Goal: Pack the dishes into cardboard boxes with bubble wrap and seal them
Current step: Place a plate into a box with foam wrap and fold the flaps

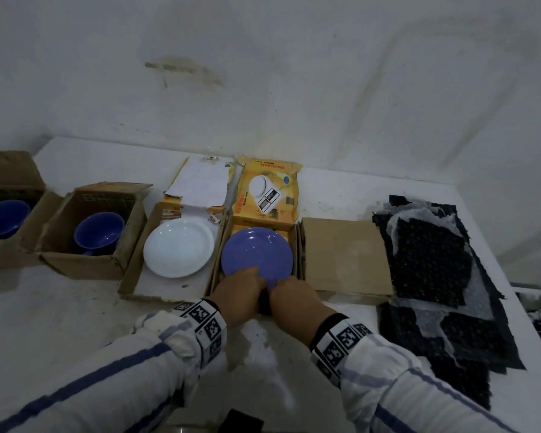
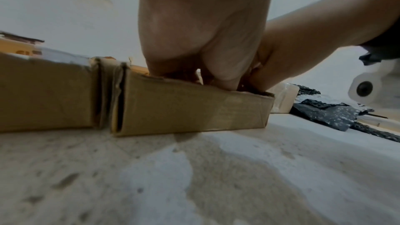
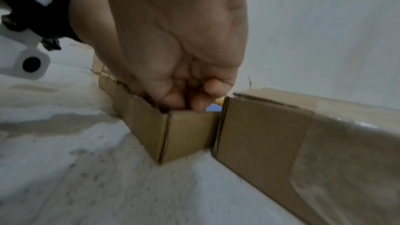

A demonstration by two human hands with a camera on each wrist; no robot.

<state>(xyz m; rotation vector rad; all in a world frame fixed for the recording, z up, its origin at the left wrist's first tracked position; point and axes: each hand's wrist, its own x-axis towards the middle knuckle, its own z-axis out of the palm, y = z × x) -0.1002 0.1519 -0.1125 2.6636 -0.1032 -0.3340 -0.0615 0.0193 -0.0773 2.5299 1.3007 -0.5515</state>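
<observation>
A blue plate [image 1: 256, 251] lies in an open cardboard box [image 1: 294, 242] with a yellow printed lid, at the middle of the table. My left hand [image 1: 242, 287] and right hand [image 1: 294, 295] sit side by side at the plate's near rim, fingers curled over it and down behind the box's front wall. In the left wrist view the left hand [image 2: 194, 40] dips into the box [image 2: 190, 109]. In the right wrist view the right hand [image 3: 177, 57] does the same, with a sliver of the blue plate [image 3: 213, 109] showing. The fingertips are hidden inside the box.
A white plate [image 1: 178, 246] lies in the open box to the left. Further left, two cardboard boxes each hold a blue bowl [image 1: 99, 232]. A closed cardboard box [image 1: 345, 257] stands right of the blue plate. Black bubble wrap sheets [image 1: 434, 260] are piled at the table's right.
</observation>
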